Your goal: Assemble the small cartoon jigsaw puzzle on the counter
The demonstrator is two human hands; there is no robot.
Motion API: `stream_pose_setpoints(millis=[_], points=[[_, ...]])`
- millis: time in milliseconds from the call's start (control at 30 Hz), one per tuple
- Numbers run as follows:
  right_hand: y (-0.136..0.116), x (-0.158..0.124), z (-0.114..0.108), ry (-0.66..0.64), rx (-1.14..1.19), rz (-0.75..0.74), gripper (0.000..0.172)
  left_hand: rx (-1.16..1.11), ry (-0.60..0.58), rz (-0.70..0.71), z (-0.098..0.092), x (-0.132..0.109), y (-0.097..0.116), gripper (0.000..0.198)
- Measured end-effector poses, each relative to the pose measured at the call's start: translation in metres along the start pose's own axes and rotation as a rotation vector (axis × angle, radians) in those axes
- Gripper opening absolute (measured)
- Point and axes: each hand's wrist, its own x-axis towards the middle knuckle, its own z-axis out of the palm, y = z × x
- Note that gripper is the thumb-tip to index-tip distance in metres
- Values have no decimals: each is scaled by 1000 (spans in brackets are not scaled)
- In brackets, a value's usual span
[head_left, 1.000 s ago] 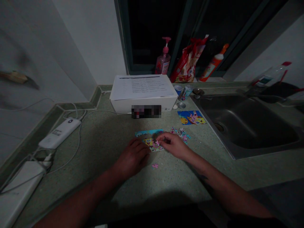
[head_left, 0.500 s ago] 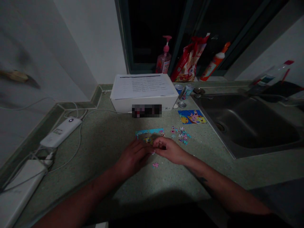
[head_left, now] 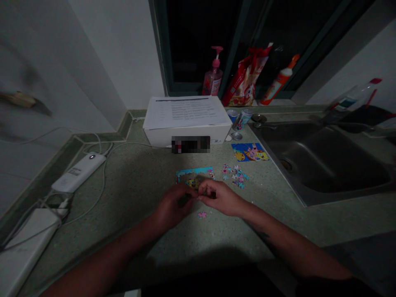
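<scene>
l hand (head_left: 175, 206) & r hand (head_left: 222, 198) come together at the fingertips over the near part of the part-built puzzle (head_left: 192, 182), fingers bent; from where i stand, can't tell if they're pinching a pc. loose pink pc (head_left: 202, 215) lies nearer the person, pc pile (head_left: 237, 176) r of puzzle, pic card (head_left: 250, 152) behind.

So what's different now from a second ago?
The right hand has moved nearer the person, its fingertips now meeting or almost meeting those of the left hand; any piece between them is hidden. The loose pink piece, puzzle-piece pile and picture card stayed put.
</scene>
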Motion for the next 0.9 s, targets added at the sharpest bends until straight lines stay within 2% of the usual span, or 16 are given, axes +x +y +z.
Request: stream_pose_setpoints(millis=[167,300,400,567,767,900], points=[[1,1,-14,255,-219,-173,5,-25,117,-256,-5,6,6,9],[1,0,-20,348,-372,-349,8,-91,166,-390,-10,11,13,4],[-3,-2,-17,312,-459,-432,10,-139,179,-415,-10,11,13,5],[-7,-5,-6,182,-631,-529,20,-227,174,-480,-5,9,8,9],[-3,-4,-4,202,-635,-546,14,-307,134,-544,-5,10,8,11],[-4,-5,-5,196,-662,-548,19,-347,142,-578,-5,11,7,13]])
